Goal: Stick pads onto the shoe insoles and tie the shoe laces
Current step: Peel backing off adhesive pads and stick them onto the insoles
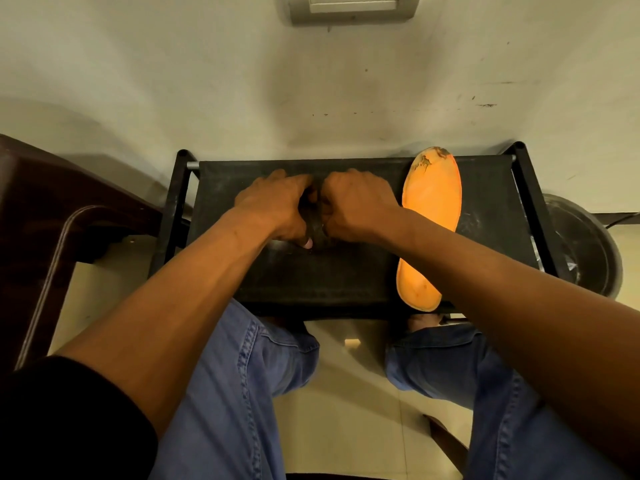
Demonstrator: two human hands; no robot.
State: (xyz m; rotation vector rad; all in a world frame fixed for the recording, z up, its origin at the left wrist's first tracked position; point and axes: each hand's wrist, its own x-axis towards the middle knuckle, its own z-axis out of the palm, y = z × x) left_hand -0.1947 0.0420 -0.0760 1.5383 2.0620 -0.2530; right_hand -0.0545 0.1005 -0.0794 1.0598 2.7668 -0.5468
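An orange insole (431, 216) lies lengthwise on the right part of a black fabric-topped rack (346, 271), its worn toe end toward the wall. At the rack's middle my left hand (277, 206) and my right hand (356, 206) meet, both with curled fingers gripping a small dark object (316, 225) between them. The hands hide most of that dark thing, so I cannot tell whether it is a pad or an insole. My right forearm crosses over the insole's middle.
A dark brown wooden chair (52, 220) stands at the left. A black round bin (581, 244) sits right of the rack. A pale wall (311, 81) rises just behind the rack. My knees in blue jeans are below, over a tiled floor.
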